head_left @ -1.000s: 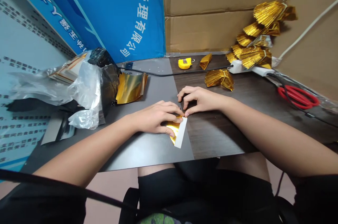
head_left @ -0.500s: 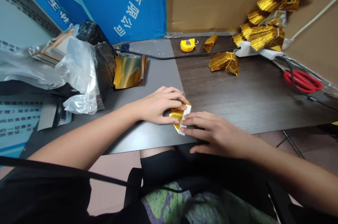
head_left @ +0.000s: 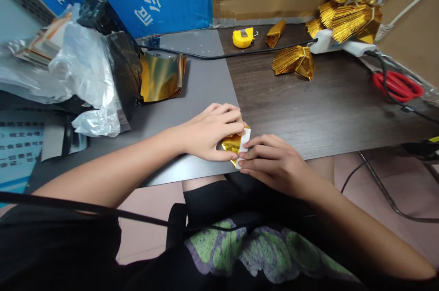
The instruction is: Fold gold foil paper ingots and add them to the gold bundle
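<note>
A small sheet of gold foil paper [head_left: 232,144] lies at the table's front edge, its right side folded over into a white strip. My left hand [head_left: 213,132] holds it down from the left, thumb at the near end and bent fingers at the far end. The fingertips of my right hand [head_left: 279,159] press on the white strip from the right, close to the left thumb. Both hands partly cover the paper, and the right thumb is hidden. A stack of gold foil sheets [head_left: 160,77] lies behind my left hand.
Behind lie a yellow tape measure [head_left: 243,38], a folded gold piece [head_left: 275,34] and a tied gold fan bundle [head_left: 294,61]. A black cable [head_left: 206,56] crosses the table to a white power strip [head_left: 324,41]. Red-handled scissors [head_left: 398,85] lie right; plastic bags [head_left: 92,71] stand left.
The view has tilted down, so the table sits higher in the picture. My right hand's fingers have drawn together and shifted along the white strip, closer to the left thumb.
</note>
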Demonstrator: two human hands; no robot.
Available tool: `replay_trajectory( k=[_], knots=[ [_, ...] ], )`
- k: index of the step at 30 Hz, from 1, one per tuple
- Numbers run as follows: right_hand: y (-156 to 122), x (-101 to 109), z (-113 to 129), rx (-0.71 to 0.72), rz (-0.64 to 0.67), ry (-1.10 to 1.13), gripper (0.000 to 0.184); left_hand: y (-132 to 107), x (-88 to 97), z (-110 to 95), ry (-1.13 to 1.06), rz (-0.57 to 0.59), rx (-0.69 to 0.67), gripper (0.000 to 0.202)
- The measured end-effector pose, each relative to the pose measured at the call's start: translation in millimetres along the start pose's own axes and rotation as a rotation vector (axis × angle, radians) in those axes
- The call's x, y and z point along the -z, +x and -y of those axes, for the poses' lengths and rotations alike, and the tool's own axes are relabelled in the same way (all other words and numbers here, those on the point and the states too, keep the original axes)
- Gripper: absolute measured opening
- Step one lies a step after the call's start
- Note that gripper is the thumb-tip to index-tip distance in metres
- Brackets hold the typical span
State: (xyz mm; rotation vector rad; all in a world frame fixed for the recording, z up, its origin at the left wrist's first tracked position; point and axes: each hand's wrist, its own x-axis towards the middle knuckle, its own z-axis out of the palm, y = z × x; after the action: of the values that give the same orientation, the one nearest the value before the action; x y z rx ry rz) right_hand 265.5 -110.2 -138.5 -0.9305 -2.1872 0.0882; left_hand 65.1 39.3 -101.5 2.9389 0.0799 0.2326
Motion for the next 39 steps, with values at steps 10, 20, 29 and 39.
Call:
replay_trajectory(
  k=[10,20,29,39],
  knots=[
    [-3.0,-0.7,0.1,0.053,-0.003,-0.050,0.017,0.4,-1.5,0.4,0.003,-0.015,-0.005,0.046],
    [3.1,-5.5,4.6,-0.046,-0.010,-0.017,0.005,1.0,-2.5,1.3,0.015,-0.013,-0.016,0.047],
    [3.8,-10.4,9.1,-0.112,-0.031,-0.008,0.007,0.9,-3.0,-3.1,0.060,-0.016,-0.012,0.045],
    [7.1,-15.3,17.2,-0.179,-0.086,-0.043,0.011,-0.7,-5.1,-6.1,0.025,-0.026,-0.016,0.045]
  ],
)
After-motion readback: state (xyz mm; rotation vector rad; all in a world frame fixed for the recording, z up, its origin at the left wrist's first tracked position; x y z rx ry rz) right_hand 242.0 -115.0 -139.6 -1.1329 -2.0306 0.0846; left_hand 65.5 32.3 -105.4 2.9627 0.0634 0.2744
